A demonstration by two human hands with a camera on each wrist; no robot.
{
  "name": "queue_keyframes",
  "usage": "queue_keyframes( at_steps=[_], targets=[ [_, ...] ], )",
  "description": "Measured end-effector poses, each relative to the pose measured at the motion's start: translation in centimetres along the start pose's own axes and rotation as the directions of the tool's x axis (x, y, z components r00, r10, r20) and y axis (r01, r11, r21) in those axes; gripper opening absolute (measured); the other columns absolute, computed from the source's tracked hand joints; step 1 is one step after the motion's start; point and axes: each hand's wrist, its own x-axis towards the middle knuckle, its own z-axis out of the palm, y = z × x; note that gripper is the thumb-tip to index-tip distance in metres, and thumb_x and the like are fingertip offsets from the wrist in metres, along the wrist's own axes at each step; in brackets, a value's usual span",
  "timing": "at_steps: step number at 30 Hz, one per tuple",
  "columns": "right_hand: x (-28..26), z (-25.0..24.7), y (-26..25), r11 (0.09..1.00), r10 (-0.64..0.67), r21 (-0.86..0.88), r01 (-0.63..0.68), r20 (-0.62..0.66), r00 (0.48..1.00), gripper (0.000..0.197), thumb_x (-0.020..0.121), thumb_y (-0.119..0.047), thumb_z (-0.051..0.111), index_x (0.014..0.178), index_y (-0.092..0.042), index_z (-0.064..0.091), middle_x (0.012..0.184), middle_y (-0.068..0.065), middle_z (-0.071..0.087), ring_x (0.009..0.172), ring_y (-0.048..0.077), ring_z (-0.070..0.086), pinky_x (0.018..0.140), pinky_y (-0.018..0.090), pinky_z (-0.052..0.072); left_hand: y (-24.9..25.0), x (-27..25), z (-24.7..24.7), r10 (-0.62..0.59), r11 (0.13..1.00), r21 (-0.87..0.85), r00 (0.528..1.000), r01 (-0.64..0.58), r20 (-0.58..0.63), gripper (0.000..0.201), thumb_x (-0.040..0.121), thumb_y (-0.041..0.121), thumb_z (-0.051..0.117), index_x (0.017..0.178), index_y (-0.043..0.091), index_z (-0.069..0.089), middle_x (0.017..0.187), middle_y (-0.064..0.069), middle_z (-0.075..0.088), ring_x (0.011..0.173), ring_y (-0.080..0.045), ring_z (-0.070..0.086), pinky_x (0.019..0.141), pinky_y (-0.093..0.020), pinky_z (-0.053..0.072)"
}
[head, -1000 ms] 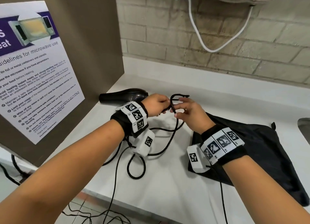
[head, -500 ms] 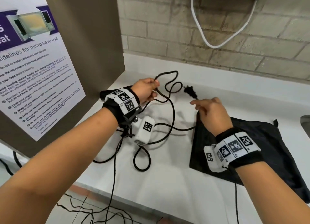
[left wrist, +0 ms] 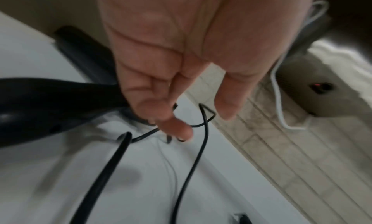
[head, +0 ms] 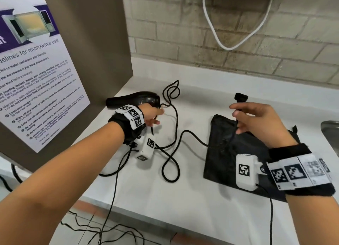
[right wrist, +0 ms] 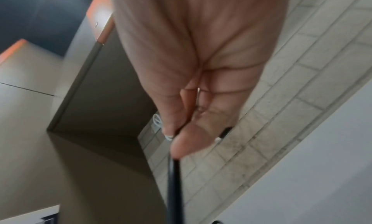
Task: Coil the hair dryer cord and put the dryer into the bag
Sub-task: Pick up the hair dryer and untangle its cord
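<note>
Midway across a white counter (head: 192, 199), a person's right hand (head: 260, 123) pinches the black cord (head: 176, 116) just below its plug (head: 240, 97), thumb and fingers curled round it, holding the plug end upright above the black bag (head: 229, 153). That bag lies flat on the counter, to the right of the hair dryer (head: 135, 99). On its side, the black dryer rests near the brown panel (head: 95, 33) at the counter's left edge, nozzle pointing left. Just right of the dryer's rear, the left hand (head: 152, 116) hangs with fingers loosely extended and slightly apart; the left wrist view shows the fingertips (left wrist: 177, 128) touching a thin loop of cord (left wrist: 201, 148) without curling round it. Between dryer and bag, the cord sprawls in loose uncoiled loops over the counter, one small loop lying behind the dryer toward the brick wall (head: 220, 33). Left of the dryer, a microwave-use poster (head: 33, 70) is fixed to the panel.
</note>
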Motion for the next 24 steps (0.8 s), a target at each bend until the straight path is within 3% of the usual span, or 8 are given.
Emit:
queue_keyframes(
  at_steps=[2,6,9,11,13,15,20,24],
  targets=[
    [-0.4,1.3,-1.0,0.994,-0.017,0.111,0.011,0.052,0.998,0.013,0.087,-0.002,0.058,0.094,-0.008,0.066,0.074,0.005,0.054,0.044,0.006,0.053,0.049,0.02,0.054,0.1,-1.2,0.2,0.134,0.973,0.184,0.991,-0.137,0.03,0.04,0.092,0.028,0.055,0.129,0.013,0.048,0.097,-0.001,0.056,0.063,-0.011,0.057,0.049,-0.021,0.037],
    [-0.8,4.7,-2.3,0.967,-0.046,0.256,0.016,0.111,0.993,0.014,0.084,0.003,0.059,0.084,-0.011,0.063,0.07,0.007,0.051,0.043,0.007,0.055,0.049,0.02,0.054,0.8,-6.6,1.9,0.34,0.932,-0.012,0.864,-0.362,0.371,0.033,0.094,0.016,0.051,0.126,0.026,0.048,0.112,0.009,0.059,0.062,-0.005,0.052,0.05,-0.015,0.034],
    [-0.7,7.3,-3.1,0.953,-0.085,0.299,0.049,0.109,0.99,0.015,0.083,0.004,0.061,0.079,-0.011,0.06,0.069,0.005,0.052,0.043,0.006,0.055,0.048,0.02,0.053,0.7,-9.0,3.4,0.395,0.901,-0.029,0.79,-0.433,0.469,0.025,0.096,0.016,0.045,0.118,0.027,0.051,0.107,0.01,0.06,0.057,-0.004,0.049,0.046,-0.013,0.033],
    [-0.3,8.5,-3.4,0.949,-0.106,0.308,0.074,0.089,0.99,0.016,0.083,0.004,0.061,0.079,-0.012,0.059,0.067,0.003,0.053,0.042,0.005,0.053,0.047,0.019,0.051,0.6,-9.6,4.1,0.418,0.886,-0.009,0.789,-0.464,0.45,0.017,0.099,0.018,0.039,0.098,0.021,0.056,0.086,0.009,0.062,0.051,-0.004,0.044,0.043,-0.013,0.03],
    [0.3,8.9,-3.3,0.932,-0.111,0.354,0.08,0.067,0.992,0.017,0.085,0.003,0.059,0.086,-0.015,0.056,0.068,0.003,0.055,0.041,0.005,0.053,0.045,0.02,0.051,0.8,-9.8,4.0,0.427,0.897,-0.058,0.823,-0.439,0.374,0.028,0.1,0.017,0.035,0.076,0.017,0.049,0.056,0.011,0.052,0.04,-0.001,0.037,0.037,-0.012,0.025],
    [1.1,8.7,-2.5,0.94,-0.084,0.333,0.075,0.013,0.996,0.018,0.09,-0.004,0.054,0.1,-0.018,0.05,0.071,0.005,0.059,0.04,0.007,0.052,0.045,0.022,0.051,1.4,-9.5,2.7,0.46,0.887,-0.069,0.855,-0.457,0.24,0.033,0.101,0.018,0.033,0.071,0.016,0.045,0.04,0.012,0.042,0.034,0.001,0.03,0.034,-0.012,0.022],
    [4.8,7.9,2.6,0.995,0.096,-0.023,-0.097,-0.05,0.994,0.019,0.09,-0.009,0.05,0.109,-0.011,0.054,0.075,0.007,0.056,0.053,0.012,0.049,0.04,0.018,0.043,4.1,-8.7,-0.5,0.511,0.86,-0.054,0.853,-0.508,0.105,0.035,0.102,0.021,0.03,0.075,0.015,0.051,0.036,0.012,0.036,0.032,-0.001,0.021,0.034,-0.016,0.018],
    [7.6,8.4,5.7,0.928,0.368,-0.067,-0.367,0.005,0.93,0.031,0.093,-0.011,0.046,0.124,-0.006,0.045,0.072,0.004,0.048,0.062,0.016,0.047,0.05,0.024,0.043,6.6,-8.5,-1.1,0.501,0.863,-0.108,0.863,-0.493,0.068,0.034,0.102,0.023,0.03,0.079,0.014,0.053,0.043,0.011,0.034,0.03,-0.002,0.021,0.033,-0.014,0.023]
  ],
)
